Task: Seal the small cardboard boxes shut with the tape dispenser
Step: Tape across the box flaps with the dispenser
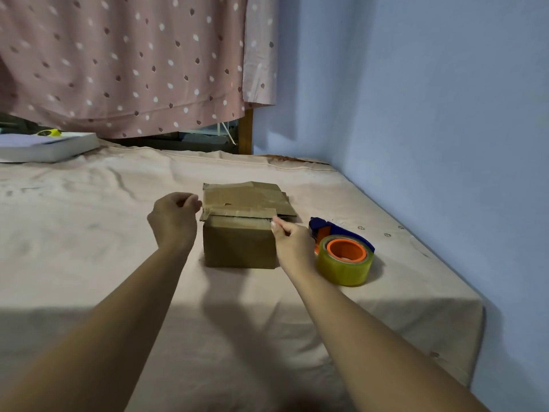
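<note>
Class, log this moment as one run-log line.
cardboard box: flaps down; left hand: at left flap edge; right hand: pinches right corner; tape dispenser: unheld, right of box

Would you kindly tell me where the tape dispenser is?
In the head view, the tape dispenser lies on the pink sheet, just right of the right hand and the cardboard box.

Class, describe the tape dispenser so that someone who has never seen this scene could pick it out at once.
Start at the pale pink sheet beside the blue wall, then find the brown cardboard box in its middle. Just right of the box, past the right hand, lies the tape dispenser. It alone is blue and orange, with a roll of clear yellowish tape.
</note>
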